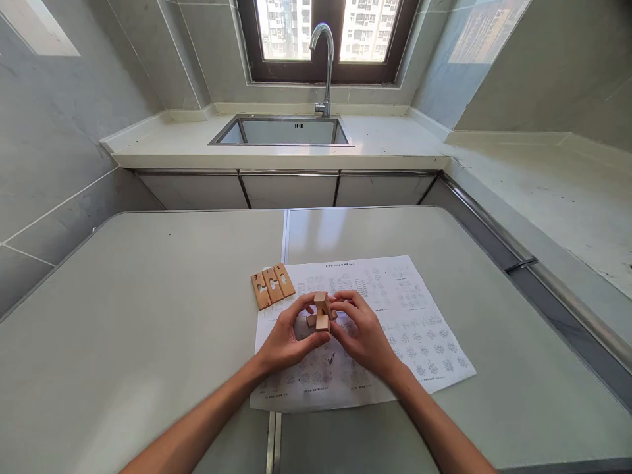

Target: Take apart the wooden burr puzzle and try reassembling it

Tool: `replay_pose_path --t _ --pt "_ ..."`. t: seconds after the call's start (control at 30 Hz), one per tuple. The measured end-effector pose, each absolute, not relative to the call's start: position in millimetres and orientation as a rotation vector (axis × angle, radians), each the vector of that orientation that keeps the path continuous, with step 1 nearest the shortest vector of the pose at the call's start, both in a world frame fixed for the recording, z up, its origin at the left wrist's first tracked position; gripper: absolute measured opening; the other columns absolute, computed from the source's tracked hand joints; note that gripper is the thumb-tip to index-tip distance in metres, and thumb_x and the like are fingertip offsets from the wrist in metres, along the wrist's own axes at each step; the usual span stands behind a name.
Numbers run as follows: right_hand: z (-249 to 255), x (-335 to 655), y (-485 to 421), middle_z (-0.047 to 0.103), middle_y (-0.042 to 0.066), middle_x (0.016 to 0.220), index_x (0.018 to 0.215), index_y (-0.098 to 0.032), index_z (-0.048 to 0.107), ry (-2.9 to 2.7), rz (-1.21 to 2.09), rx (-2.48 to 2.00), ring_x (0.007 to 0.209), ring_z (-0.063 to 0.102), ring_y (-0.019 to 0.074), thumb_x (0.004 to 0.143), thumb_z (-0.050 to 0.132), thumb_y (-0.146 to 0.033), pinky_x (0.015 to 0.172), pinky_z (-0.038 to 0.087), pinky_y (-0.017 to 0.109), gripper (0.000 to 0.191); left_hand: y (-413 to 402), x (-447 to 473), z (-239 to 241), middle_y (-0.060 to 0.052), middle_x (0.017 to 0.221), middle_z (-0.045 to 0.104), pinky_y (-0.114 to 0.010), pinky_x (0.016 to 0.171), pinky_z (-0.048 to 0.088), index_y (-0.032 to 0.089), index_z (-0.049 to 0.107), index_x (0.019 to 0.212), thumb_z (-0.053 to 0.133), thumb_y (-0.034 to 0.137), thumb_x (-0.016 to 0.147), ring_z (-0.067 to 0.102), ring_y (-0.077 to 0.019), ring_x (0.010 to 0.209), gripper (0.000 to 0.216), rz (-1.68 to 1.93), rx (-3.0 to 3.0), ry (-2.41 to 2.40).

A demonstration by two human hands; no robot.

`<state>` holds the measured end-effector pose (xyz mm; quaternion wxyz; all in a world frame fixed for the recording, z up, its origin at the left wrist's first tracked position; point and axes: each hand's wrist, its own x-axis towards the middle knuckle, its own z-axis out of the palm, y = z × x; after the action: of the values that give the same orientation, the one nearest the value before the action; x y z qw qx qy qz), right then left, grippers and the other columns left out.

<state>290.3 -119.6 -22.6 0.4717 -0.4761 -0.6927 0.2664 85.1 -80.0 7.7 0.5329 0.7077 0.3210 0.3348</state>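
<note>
Several interlocked wooden puzzle pieces (322, 322) are held just above a printed sheet, gripped from both sides. My left hand (291, 336) closes on them with thumb and fingers from the left. From the right, my right hand (363, 329) pinches the same pieces; parts of them are hidden behind its fingers. The printed sheet (419, 329) carries rows of small diagrams and lines of text. Three flat wooden pieces (273, 286) with cut-out slots and dark marks lie side by side at its upper left corner, partly over the paper.
A pale table (172, 296) with a metal seam lies under the sheet. Beyond it stands a white counter (390, 135) with a sink (281, 143) and a chrome tap (329, 66) below a window. Another ledge (553, 184) runs along the right.
</note>
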Motion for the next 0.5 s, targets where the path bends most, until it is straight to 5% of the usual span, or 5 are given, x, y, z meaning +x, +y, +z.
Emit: replay_pose_path --t 0.5 --pt "-8.0 290.4 -118.0 0.062 0.011 0.118 0.106 -0.025 0.071 -1.607 0.895 -1.118 0.115 0.063 0.0284 0.101 0.063 -0.031 0.099 0.054 0.044 0.011 -79.6 84.7 12.7 -0.010 0.130 0.070 -0.041 0.108 0.046 0.026 0.058 0.140 0.076 0.047 0.093 0.063 -0.0285 0.115 0.055 0.775 1.700 0.729"
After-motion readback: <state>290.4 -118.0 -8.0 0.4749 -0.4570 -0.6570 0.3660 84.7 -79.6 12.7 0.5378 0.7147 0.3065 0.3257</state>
